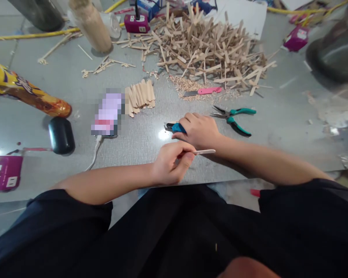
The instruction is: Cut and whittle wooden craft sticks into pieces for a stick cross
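Observation:
Near the table's front edge, my left hand (pixel 174 162) pinches a wooden popsicle stick (pixel 205 151), whose rounded end points right. Just beyond it, my right hand (pixel 198 127) is wrapped round a blue utility knife (pixel 178 128), with its dark tip and blade pointing left over the table. To the right of that hand lie teal-handled needle-nose pliers (pixel 234 117), jaws apart. A pink-handled blade (pixel 209 90) rests on wood shavings (pixel 182 85) farther back. A neat row of popsicle sticks (pixel 140 95) lies to the left, beside a phone (pixel 108 114) with its screen blurred.
A large heap of wooden sticks (pixel 203 46) spreads over the back of the table. At left are a yellow bottle (pixel 26 90), a black rounded case (pixel 61 136) and a purple box (pixel 4 173). A beige-filled jar (pixel 91 27) stands behind; a dark container (pixel 336 54) is at right.

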`<state>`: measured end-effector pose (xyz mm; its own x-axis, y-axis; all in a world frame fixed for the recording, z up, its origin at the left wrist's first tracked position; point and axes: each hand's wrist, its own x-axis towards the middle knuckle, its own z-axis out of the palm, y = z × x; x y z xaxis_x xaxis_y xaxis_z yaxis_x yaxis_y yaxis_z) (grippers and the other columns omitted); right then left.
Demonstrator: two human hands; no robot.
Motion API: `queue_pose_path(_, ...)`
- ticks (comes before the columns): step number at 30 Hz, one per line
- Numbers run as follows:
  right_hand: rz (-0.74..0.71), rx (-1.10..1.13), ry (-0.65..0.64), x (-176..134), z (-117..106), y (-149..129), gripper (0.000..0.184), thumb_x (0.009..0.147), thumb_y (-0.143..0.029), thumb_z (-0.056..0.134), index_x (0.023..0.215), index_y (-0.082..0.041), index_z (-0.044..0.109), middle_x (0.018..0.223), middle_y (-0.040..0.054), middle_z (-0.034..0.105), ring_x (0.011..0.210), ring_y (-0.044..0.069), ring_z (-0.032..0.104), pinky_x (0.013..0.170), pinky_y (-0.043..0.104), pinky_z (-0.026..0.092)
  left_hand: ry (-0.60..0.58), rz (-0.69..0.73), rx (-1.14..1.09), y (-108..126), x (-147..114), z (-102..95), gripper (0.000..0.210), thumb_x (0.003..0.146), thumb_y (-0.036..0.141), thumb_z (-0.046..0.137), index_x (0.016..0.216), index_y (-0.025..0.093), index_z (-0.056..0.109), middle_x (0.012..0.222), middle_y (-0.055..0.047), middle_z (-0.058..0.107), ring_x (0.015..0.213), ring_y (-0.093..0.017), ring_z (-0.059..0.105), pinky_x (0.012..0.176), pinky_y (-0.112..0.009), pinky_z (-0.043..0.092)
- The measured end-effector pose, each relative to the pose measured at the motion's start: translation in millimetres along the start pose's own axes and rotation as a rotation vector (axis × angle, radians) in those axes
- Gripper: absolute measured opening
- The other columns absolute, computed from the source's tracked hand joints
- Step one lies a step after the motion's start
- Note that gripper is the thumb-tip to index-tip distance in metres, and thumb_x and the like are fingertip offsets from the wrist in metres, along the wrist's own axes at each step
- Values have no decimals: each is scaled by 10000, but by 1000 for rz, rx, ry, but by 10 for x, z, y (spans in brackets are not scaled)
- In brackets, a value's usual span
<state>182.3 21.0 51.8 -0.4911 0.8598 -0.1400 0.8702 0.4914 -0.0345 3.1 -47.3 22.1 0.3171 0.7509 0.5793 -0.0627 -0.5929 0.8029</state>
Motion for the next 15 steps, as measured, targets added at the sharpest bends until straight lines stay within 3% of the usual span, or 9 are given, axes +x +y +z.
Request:
queue_pose_path(3, 65, 23, 92, 65, 6, 147, 494, 1226, -604, 632, 1334, -163, 826, 1331, 210, 829, 1137, 377, 743, 756, 416, 380, -77, -107, -35, -36, 4, 19, 123, 1158, 259, 616, 1059, 240, 686, 627, 82, 563, 482, -87, 480, 519, -236, 363)
queue_pose_path(6, 164, 38, 141, 140, -7, 374, 554, 1229, -662, 620, 1329, -157, 825, 1333, 213, 835, 1130, 378, 758, 783, 415, 417, -39, -351, -93, -125, 30, 51, 227, 1170, 356, 592, 980, 242, 638, 640, 81, 484, 503, -97, 424, 511, -248, 309)
queue_pose_path(8, 234, 32, 139, 191, -2, 518, 474, 1204, -607, 688, 1252, -161, 840, 1308, 230, 837, 1124, 412, 766, 779, 435, 445, 3, -483, -132, -194, 57, 70, 255, 1134, 416, 655, 946, 252, 602, 640, 92, 417, 526, -103, 368, 526, -262, 284)
queue_pose_path(11, 251, 59, 136, 212, 18, 659, 367, 1139, -561, 793, 1195, -202, 847, 1309, 222, 839, 1144, 432, 766, 825, 479, 508, 60, -588, -125, -290, 110, 82, 217, 1009, 318, 790, 955, 259, 588, 626, 115, 373, 540, -101, 320, 563, -278, 268)
queue_pose_path(15, 220, 137, 267, 30, -12, 841, 330, 1182, -495, 677, 1237, -206, 826, 1337, 207, 828, 1235, 410, 744, 977, 515, 552, 131, -638, -106, -377, 183, 62, 255, 908, 186, 833, 953, 257, 592, 615, 130, 359, 545, -101, 353, 596, -288, 304)
